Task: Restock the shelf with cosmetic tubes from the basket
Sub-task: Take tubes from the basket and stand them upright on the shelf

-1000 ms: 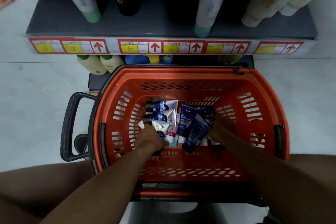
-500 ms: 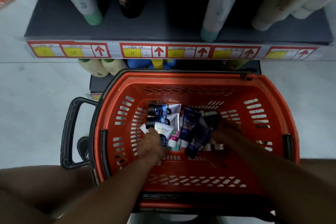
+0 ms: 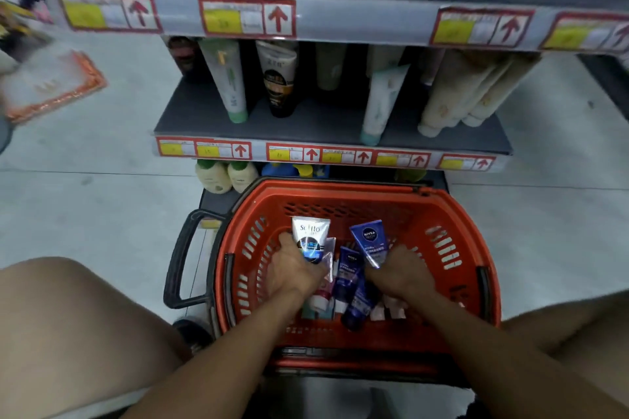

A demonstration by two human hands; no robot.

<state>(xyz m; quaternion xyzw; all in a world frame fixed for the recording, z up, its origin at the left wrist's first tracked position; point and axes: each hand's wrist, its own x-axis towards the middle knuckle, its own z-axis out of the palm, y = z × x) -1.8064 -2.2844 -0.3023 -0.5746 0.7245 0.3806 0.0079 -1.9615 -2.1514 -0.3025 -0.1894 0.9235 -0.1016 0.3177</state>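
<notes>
An orange plastic basket (image 3: 452, 214) stands on the floor in front of the shelf unit. My left hand (image 3: 292, 270) grips a white and blue tube (image 3: 310, 237) and holds it up inside the basket. My right hand (image 3: 396, 274) grips a dark blue tube (image 3: 369, 241), also raised. Several more tubes (image 3: 350, 289) lie on the basket bottom between my hands. The grey shelf (image 3: 323, 124) above the basket carries standing tubes with bare room between them.
A higher shelf edge (image 3: 357, 24) with yellow and red price labels juts out overhead. Bottles (image 3: 224, 175) stand on the lowest level behind the basket. A black handle (image 3: 180, 258) sticks out at the basket's left. My knees flank the basket.
Both hands have closed round tubes and lifted them off the pile. The view has tilted up, bringing a second, higher shelf into sight.
</notes>
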